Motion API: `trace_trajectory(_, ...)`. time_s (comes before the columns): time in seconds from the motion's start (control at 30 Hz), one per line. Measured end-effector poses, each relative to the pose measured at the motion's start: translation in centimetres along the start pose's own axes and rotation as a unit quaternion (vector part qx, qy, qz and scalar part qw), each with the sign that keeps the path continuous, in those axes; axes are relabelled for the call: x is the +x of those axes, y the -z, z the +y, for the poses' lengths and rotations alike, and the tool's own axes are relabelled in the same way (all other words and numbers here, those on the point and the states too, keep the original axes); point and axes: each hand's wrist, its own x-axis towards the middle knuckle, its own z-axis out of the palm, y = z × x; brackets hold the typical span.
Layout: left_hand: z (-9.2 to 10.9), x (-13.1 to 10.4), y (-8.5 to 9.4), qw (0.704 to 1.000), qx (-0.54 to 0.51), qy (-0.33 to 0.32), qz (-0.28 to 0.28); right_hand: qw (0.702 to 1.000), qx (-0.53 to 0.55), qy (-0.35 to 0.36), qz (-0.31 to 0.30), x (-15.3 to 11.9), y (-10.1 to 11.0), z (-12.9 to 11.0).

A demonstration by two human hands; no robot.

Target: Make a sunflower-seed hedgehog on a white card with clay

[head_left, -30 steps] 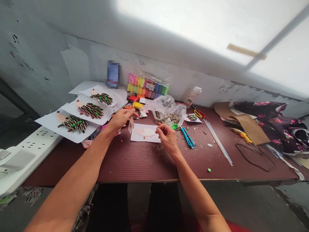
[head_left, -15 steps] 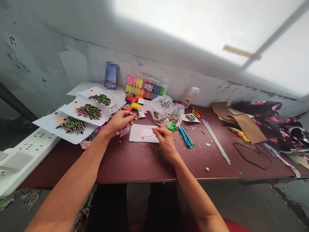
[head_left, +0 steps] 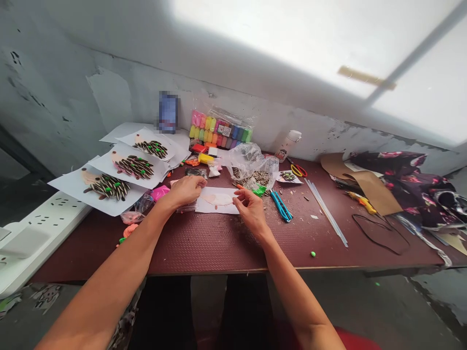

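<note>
A small white sheet of paper point(head_left: 204, 208) lies on the table with a flat, pale peach clay shape and a small brown spot on it. My left hand point(head_left: 188, 192) is at the sheet's left end, fingers bent down and pressed together; whatever is in them is hidden. Over the right end is my right hand point(head_left: 251, 209), thumb and forefinger drawn together; I cannot make out anything in them. Beside the left wrist sit pink clay point(head_left: 160, 193) and clear wrapping. Past the right hand, a bag of striped sunflower seeds point(head_left: 260, 177) lies beside a blue utility knife point(head_left: 280, 206).
Sheets with seed-covered hedgehogs point(head_left: 134, 167) overlap at left, near a white power strip point(head_left: 54, 218). Behind are packs of coloured clay point(head_left: 221, 130) and a white bottle point(head_left: 288, 146). Right lie scissors point(head_left: 299, 170), glue sticks point(head_left: 326, 214) and a yellow-handled glue gun point(head_left: 365, 203) with its cord.
My left hand has turned over and come down slightly towards the sheet's left end. My right hand has shifted a little right, its fingertips at the sheet's right end.
</note>
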Motion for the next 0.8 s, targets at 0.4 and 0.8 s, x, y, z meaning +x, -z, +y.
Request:
trace_trajectory(0.4,0.07,-0.35,0.36,0.999,0.033,-0.009,-0.022,0.988,-0.14,-0.023,-0.067,-0.47,-0.03,-0.06)
trace_trajectory(0.8,0.26,-0.44,0.42,0.998,0.047,-0.008,-0.031,0.963,-0.259,0.05,-0.059,-0.86,-0.75,-0.26)
